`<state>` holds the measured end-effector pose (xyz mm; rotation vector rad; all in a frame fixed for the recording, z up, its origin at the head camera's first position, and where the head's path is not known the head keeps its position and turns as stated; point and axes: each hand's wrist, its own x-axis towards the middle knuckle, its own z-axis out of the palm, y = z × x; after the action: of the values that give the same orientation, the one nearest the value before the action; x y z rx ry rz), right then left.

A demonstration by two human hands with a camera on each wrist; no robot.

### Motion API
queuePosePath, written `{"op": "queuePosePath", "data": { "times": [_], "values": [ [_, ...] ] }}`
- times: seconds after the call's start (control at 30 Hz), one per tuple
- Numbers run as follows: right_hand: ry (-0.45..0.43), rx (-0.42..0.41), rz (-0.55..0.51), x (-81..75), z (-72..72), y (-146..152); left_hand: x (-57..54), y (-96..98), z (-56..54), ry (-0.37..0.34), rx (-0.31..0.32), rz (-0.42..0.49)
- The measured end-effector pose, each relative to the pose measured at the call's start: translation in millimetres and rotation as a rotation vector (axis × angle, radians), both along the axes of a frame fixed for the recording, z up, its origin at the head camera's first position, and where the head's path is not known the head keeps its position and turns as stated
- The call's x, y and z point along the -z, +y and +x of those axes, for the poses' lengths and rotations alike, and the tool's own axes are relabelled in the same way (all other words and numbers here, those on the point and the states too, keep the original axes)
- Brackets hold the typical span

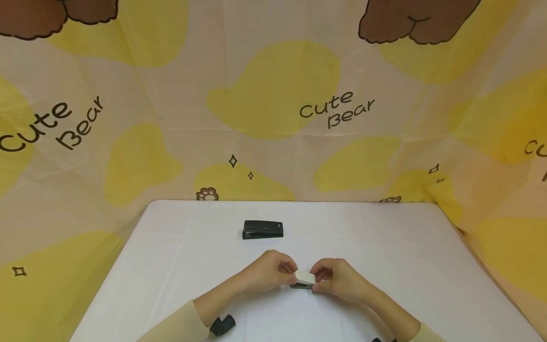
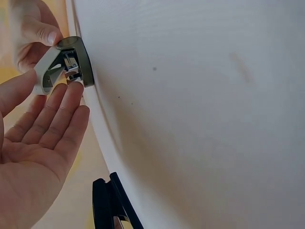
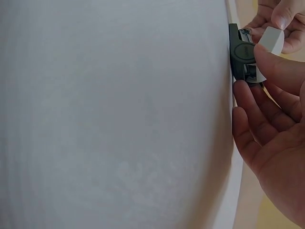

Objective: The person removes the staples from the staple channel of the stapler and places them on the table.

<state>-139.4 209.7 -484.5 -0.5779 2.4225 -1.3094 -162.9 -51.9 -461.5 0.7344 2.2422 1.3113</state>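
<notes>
A small stapler with a white top and a dark grey-green base stands low at the table's front middle. My left hand pinches its left end, the thumb on the edge of the white top. My right hand grips the other end, near the round pivot. The top is tilted up from the base, and the metal inner parts show between them. Some of the fingertips behind the stapler are hidden.
Farther back and a little left on the white table lies a larger black stapler. Behind the table hangs a printed cloth with yellow patches. A dark wrist mount sits by the left sleeve.
</notes>
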Motion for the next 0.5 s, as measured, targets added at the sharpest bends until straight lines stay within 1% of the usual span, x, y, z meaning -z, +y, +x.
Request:
{"op": "queuePosePath", "data": {
  "times": [0.13, 0.3, 0.37, 0.5],
  "values": [
    [0.002, -0.003, 0.010, -0.5, 0.4, -1.8, 0.5, -2.0, 1.4, -0.001, -0.012, -0.003],
    [0.009, -0.016, 0.020, -1.7, 0.3, -1.7, -0.3, -3.3, 1.9, 0.025, -0.016, -0.024],
    [0.018, -0.023, 0.028, -2.5, 0.5, -1.4, -0.6, -3.9, 2.1, 0.042, -0.036, -0.039],
    [0.056, -0.037, 0.041, -4.7, 0.2, -1.3, -1.0, -4.9, 4.4, 0.045, -0.113, -0.040]
  ]
}}
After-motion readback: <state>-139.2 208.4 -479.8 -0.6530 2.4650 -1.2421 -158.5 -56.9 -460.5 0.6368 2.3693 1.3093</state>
